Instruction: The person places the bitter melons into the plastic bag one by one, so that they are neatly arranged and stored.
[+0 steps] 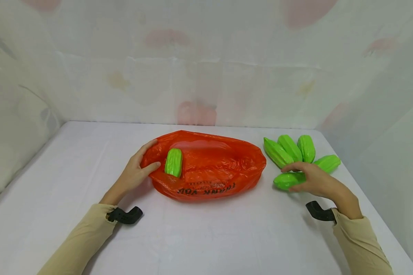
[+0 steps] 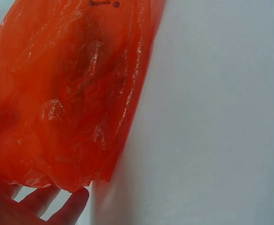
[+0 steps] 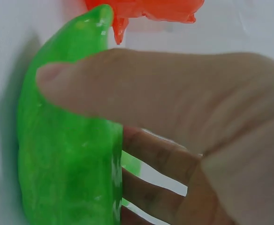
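An orange plastic bag (image 1: 213,172) lies in the middle of the white table (image 1: 206,236), its mouth facing left. One green ridged toy gourd (image 1: 173,162) sits in that mouth. My left hand (image 1: 145,157) holds the bag's left rim, thumb in front and fingers behind. In the left wrist view the bag (image 2: 66,93) fills the left side, with my fingers (image 2: 71,206) below it. My right hand (image 1: 297,173) grips the nearest gourd (image 1: 286,180) of a group on the right. Up close, my thumb (image 3: 90,89) lies across that gourd (image 3: 66,159), with fingers curled on its far side.
Several more green gourds (image 1: 289,149) fan out behind my right hand near the table's right edge. White sheeting (image 1: 206,76) walls the table at the back and sides. A corner of the orange bag (image 3: 146,8) shows beyond the held gourd.
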A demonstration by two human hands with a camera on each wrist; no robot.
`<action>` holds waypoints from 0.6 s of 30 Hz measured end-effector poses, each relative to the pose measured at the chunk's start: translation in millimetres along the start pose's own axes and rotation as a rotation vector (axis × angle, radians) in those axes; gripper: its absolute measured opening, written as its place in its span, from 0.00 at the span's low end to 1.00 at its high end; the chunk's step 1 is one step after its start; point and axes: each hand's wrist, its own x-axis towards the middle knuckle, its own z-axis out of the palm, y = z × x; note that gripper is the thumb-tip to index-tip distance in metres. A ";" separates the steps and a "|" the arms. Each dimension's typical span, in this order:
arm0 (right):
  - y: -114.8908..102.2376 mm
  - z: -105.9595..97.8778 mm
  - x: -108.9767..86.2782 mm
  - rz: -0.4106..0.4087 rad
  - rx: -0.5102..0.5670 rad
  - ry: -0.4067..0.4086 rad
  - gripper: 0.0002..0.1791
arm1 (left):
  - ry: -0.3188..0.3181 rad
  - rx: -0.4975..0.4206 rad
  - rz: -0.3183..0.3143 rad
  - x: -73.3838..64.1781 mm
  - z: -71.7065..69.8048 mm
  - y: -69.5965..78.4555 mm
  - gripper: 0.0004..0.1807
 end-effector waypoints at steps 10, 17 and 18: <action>4.5 2.7 1.8 0.008 -0.020 -0.003 0.26 | 0.000 0.023 -0.006 0.0 -0.4 -2.7 0.38; 4.2 5.7 3.7 0.013 -0.015 -0.003 0.29 | 0.003 0.041 -0.005 0.5 -0.8 -1.6 0.38; 4.4 5.8 3.9 0.011 -0.020 -0.006 0.30 | 0.002 0.041 -0.002 0.5 -0.8 -1.5 0.38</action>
